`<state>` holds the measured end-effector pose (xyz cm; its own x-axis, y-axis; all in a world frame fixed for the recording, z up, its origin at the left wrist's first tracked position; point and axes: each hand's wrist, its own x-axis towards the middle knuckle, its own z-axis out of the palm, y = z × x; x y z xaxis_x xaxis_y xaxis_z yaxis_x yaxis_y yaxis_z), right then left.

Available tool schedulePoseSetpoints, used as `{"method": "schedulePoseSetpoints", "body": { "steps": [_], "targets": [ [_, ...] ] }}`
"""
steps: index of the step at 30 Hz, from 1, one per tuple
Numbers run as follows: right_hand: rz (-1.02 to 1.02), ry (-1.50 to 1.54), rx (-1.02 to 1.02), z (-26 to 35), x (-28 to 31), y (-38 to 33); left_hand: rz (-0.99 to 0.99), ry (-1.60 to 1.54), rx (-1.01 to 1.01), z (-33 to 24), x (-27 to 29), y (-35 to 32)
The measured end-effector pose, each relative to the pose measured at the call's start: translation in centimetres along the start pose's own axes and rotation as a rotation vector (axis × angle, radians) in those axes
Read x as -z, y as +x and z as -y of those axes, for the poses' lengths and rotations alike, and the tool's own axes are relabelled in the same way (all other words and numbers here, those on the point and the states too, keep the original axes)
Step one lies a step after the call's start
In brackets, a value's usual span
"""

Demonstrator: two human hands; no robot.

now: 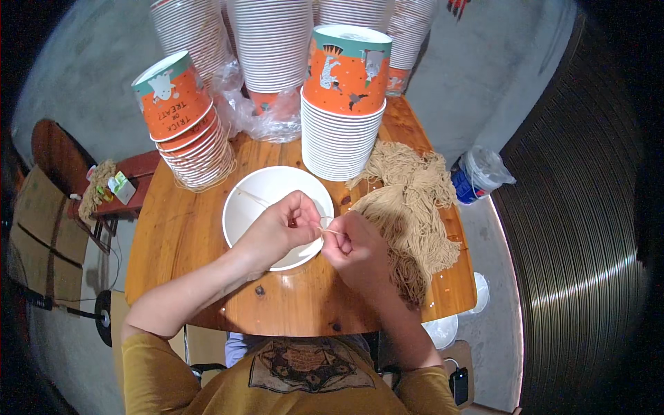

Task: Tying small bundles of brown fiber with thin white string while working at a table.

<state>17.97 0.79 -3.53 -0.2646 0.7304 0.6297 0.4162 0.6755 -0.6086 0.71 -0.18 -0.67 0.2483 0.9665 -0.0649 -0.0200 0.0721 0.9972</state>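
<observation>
A white paper bucket [243, 220] stands mouth up in front of me, its round opening facing me. Over its right rim my left hand [280, 225] pinches a thin beige string [332, 231] between thumb and fingers. My right hand [354, 247] is closed on the same string, close against the left fingertips. Another length of string [252, 196] runs across the bucket's mouth from the upper left rim toward my left hand. A heap of beige strings [415, 207] lies just right of my right hand. My fingers partly hide where the string meets the rim.
Behind the bucket stands an upside-down stack of orange and green patterned buckets [344, 138]. A string-draped stack [183, 117] leans at left. Tall stacks [270, 48] and crumpled clear plastic [238, 104] fill the wooden table's [180, 277] back. A blue bin [470, 181] stands beyond its right edge.
</observation>
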Motion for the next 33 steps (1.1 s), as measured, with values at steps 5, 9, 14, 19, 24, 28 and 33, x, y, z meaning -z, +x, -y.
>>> {"method": "schedulePoseSetpoints", "body": {
  "steps": [5,9,14,19,24,28,33],
  "targets": [
    [-0.079,0.161,-0.240,0.1,-0.6,-0.9,0.024,-0.042,0.001,-0.3,-0.2,0.2],
    [-0.007,0.330,-0.491,0.8,-0.4,-1.1,0.015,-0.049,0.035,-0.5,-0.3,0.1],
    [-0.041,0.127,-0.270,0.9,0.3,-1.0,0.001,-0.078,0.050,-0.9,-0.4,-0.1],
    [-0.042,-0.170,0.081,-0.2,1.2,-0.7,0.001,-0.071,0.034,-0.9,-0.7,-0.1],
    [-0.052,-0.287,0.221,-0.2,1.6,-0.2,-0.002,0.003,0.004,-0.6,-0.7,-0.1],
    [-0.023,-0.348,0.305,0.4,2.5,0.5,-0.003,0.064,-0.041,-0.3,-0.6,-0.2],
    [0.029,-0.364,0.385,0.5,2.5,1.3,-0.053,0.250,-0.155,-0.7,-1.2,-0.7]
  ]
}}
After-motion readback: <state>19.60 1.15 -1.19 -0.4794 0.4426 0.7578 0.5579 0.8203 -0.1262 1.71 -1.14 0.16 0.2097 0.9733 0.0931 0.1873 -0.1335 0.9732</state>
